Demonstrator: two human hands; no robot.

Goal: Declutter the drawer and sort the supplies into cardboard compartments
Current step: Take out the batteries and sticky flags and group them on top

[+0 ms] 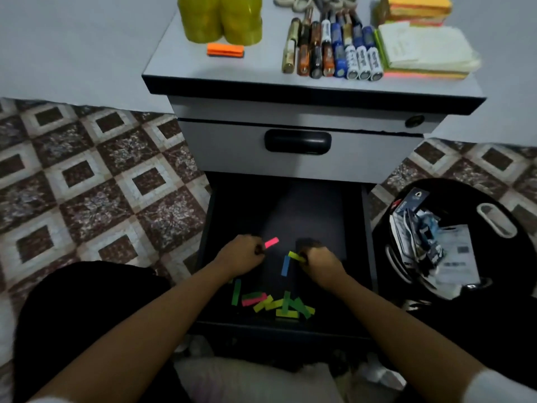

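In the open drawer [305, 216] our left hand [241, 255] pinches a pink tab [271, 242], right hand [322, 261] pinches a yellow tab [296, 255]; loose tabs [276, 303] nr drawer front.

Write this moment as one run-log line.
left hand: pinches pink tab | right hand: pinches yellow tab | drawer: open | loose tabs: drawer front

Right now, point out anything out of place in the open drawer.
Loose sticky flags lie scattered and overlapping at odd angles near the front of the drawer, unlike the neat battery row on top. A blue flag lies apart. The left hand pinches a pink flag, the right hand a yellow flag.
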